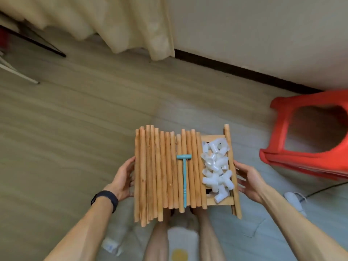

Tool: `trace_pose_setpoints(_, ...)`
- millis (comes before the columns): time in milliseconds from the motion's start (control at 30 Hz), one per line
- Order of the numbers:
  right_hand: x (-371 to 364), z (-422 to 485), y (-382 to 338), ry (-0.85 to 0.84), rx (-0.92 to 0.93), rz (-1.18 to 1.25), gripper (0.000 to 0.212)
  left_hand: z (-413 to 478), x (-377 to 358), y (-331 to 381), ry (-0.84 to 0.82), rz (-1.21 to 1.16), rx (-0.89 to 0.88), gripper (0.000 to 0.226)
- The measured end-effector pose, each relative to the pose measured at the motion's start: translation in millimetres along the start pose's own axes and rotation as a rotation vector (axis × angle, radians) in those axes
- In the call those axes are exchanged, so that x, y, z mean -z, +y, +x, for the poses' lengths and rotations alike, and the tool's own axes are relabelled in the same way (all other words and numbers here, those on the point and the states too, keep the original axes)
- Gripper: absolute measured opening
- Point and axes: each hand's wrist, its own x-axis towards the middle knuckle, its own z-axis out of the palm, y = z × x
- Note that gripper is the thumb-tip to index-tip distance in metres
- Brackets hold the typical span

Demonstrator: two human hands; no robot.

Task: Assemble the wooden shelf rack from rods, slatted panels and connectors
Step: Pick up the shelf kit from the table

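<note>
My left hand (123, 178) grips the left edge of the slatted panel (220, 201), and my right hand (248, 182) grips its right edge, holding it level above the floor (75, 119). Rods (156, 172) lie side by side across the panel's left and middle. A teal mallet (184, 178) rests on them. White connectors (216, 166) are piled near the right edge, with one more rod beside them. A red stool (282, 132) stands to the right.
</note>
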Motion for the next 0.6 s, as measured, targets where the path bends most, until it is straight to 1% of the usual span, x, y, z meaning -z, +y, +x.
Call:
trace_pose_setpoints(133, -14, 94, 13, -0.015, 0.006, -0.021, 0.025, 107, 10, 3, 0.019, 0.121, -0.005, 0.056)
trace_pose_setpoints(267, -29, 170, 27, -0.035, 0.012, -0.035, 0.017, 188, 20, 6, 0.006, 0.2, -0.017, 0.063)
trace_pose_setpoints(333, -40, 207, 28, -0.049, 0.028, -0.036, 0.017, 224, 25, 9, 0.005, 0.205, -0.055, 0.066)
trace_pose_setpoints(533, -77, 297, 17, -0.083, 0.107, -0.048, 0.016, 306, 30, 32, 0.008, 0.151, -0.149, 0.06)
trace_pose_setpoints(600, -87, 319, 7, -0.09, 0.143, -0.069, 0.018, 329, 32, 44, 0.006, 0.154, -0.175, 0.064)
